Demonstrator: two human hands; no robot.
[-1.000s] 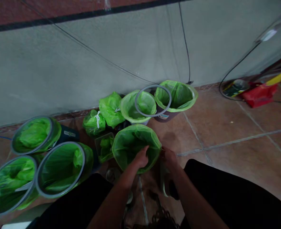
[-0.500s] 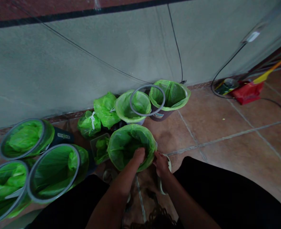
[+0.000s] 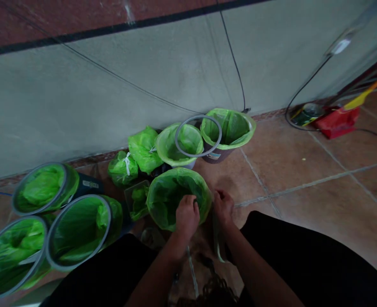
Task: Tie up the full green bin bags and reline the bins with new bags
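Note:
A bin lined with a green bag [image 3: 163,181] stands on the floor between my knees, the bag folded over its rim. Over the near part of its opening is my left hand [image 3: 187,213], fingers curled; whether it holds anything is hidden. At the right edge of the rim, my right hand [image 3: 223,205] has its fingers pinched close to the bag's edge, and what lies between them is too small to tell. Behind this bin, a loose grey ring [image 3: 218,140] rests across two more lined bins, a pale one [image 3: 166,145] and a dark one [image 3: 249,138].
Three ringed bins with green bags [image 3: 49,251] stand at the left. Two tied green bags [image 3: 145,151] and a small square container [image 3: 129,200] lie beside the middle bin. A red dustpan [image 3: 337,122], a can [image 3: 308,114] and cables are at the right by the wall.
My left hand has come up out of the bin's inside to above its near rim. My right hand has shifted slightly right and up. The view has tilted a little.

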